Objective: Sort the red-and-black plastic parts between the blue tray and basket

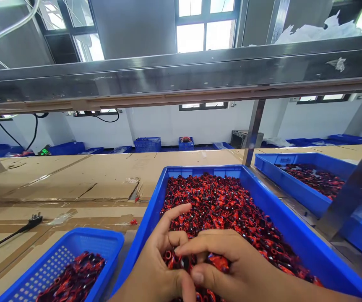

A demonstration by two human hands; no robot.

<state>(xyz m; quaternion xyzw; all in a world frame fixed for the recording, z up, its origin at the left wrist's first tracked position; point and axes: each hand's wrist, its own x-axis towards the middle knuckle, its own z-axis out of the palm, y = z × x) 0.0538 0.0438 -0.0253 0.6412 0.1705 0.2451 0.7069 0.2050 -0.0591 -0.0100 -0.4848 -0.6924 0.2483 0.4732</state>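
A large blue tray [155, 201] in front of me is heaped with small glossy red-and-black pieces [206, 197], some with ring-shaped ends. Over its near part, my left hand [158, 256] is curled, its index finger pointing up and its other fingers bent toward the thumb. A dark piece [185, 263] shows between the two hands, at the left fingers. My right hand [231, 260] is closed, its fingertips meeting the left fingers. Tucked between its thumb and fingers is a red-and-black piece [219, 263]. The hands partly hide what they hold.
At the left, a smaller perforated blue basket [105, 235] contains similar pieces. Another blue tray [294, 184] stands right, behind a slanting metal post [353, 193]. A plug with its cord [31, 222] lies on the cardboard-covered bench [99, 176]. A metal shelf beam [155, 75] crosses overhead.
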